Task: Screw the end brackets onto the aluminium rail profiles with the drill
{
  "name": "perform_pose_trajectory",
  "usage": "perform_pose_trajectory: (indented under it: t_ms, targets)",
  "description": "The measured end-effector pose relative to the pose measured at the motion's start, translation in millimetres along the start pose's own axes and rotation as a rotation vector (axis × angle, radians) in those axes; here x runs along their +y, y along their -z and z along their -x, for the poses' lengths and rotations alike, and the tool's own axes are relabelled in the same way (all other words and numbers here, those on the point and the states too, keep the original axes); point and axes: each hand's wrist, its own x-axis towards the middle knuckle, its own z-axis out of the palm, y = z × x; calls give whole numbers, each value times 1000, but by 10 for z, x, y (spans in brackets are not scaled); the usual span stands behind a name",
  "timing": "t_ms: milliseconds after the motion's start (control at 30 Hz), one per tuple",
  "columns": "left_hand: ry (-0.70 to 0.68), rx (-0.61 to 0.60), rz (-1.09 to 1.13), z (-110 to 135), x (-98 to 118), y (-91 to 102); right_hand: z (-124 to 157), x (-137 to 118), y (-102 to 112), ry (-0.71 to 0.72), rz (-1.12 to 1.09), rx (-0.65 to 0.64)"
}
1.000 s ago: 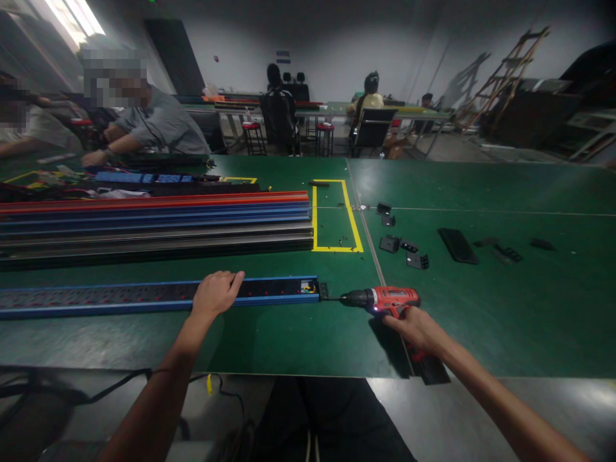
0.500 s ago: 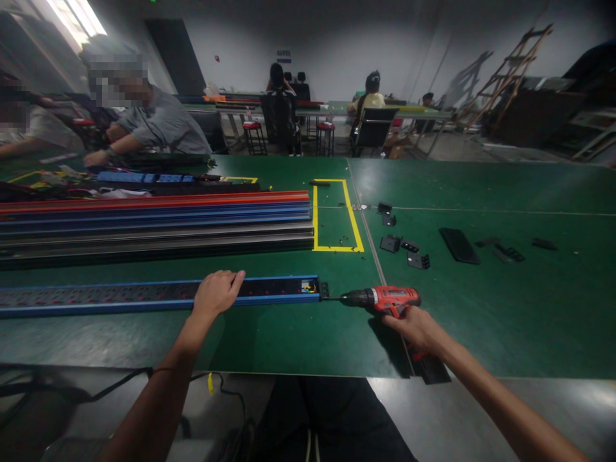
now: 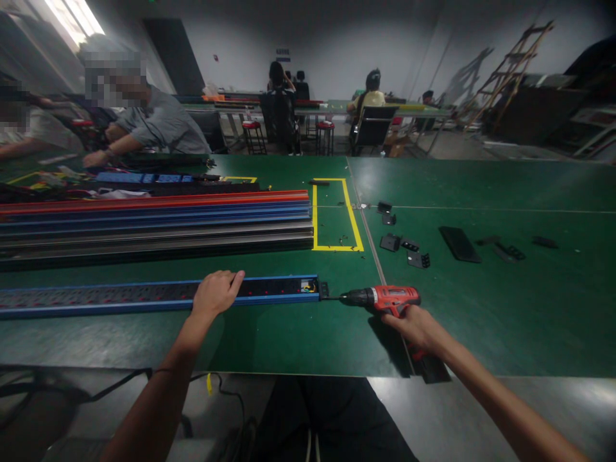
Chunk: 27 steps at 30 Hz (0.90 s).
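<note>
A long blue-edged power strip (image 3: 269,289) with a row of black sockets lies along the near side of the green table. My left hand (image 3: 216,294) is wrapped over it, gripping it from above. At its right end sits a small black end bracket (image 3: 324,289), and coloured wires show in an opening beside it. My right hand (image 3: 418,328) holds a red cordless drill (image 3: 397,296) by its handle. The drill lies level, pointing left, and its long bit meets the bracket end of the strip. Whether the bit sits in a screw is too small to tell.
Behind the strip lies a stack of orange, blue and black rails (image 3: 192,221), ending near a yellow tape outline (image 3: 353,221). Several black brackets (image 3: 418,259) and a black flat plate (image 3: 459,244) lie to the right. A co-worker (image 3: 158,119) leans over the table's far left.
</note>
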Motion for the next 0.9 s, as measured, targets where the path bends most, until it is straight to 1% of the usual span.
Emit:
perform_pose_trajectory:
  t_ms: [267,600,900]
  targets:
    - [0,-10,7,-3,7,12,-27,23,-4,33,31,32]
    - [-2,-22,-4,-4,-8,0,-10,10,-4,23,9,17]
    - [1,-9,6,3,-16,-22,-18,24,-19,13,10,45]
